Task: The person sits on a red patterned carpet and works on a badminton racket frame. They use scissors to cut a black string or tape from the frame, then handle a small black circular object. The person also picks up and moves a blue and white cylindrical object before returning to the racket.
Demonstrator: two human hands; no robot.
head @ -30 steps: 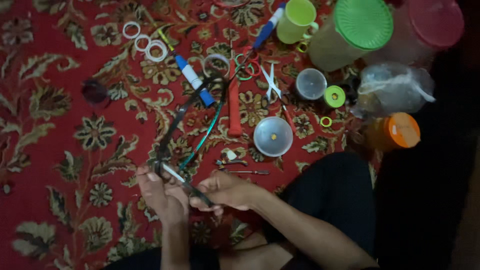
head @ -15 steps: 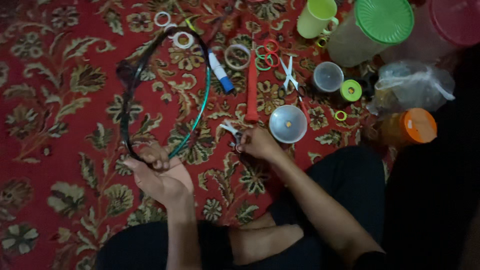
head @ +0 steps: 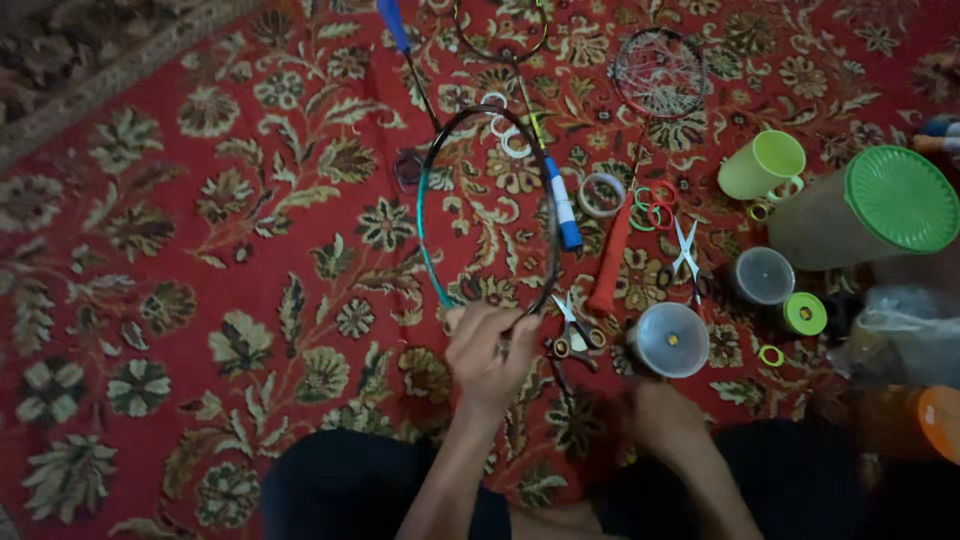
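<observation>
Head view: the left hand [head: 487, 350] grips the bottom of an unstrung black-and-teal oval racket frame [head: 487, 205], held over the red floral carpet [head: 200, 250]. Just right lie small brown-handled scissors [head: 574, 335]. The right hand [head: 662, 415] rests loosely, empty. The frame seems ready for stringing work, which calls for a steady hold.

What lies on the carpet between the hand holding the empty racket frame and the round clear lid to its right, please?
In the head view, small scissors lie between the left hand on the racket frame and the clear lid.

A home floor workspace: red floral carpet [head: 200, 250], plastic jars [head: 850, 215], scissors [head: 575, 335], tape rolls [head: 602, 195].
</observation>
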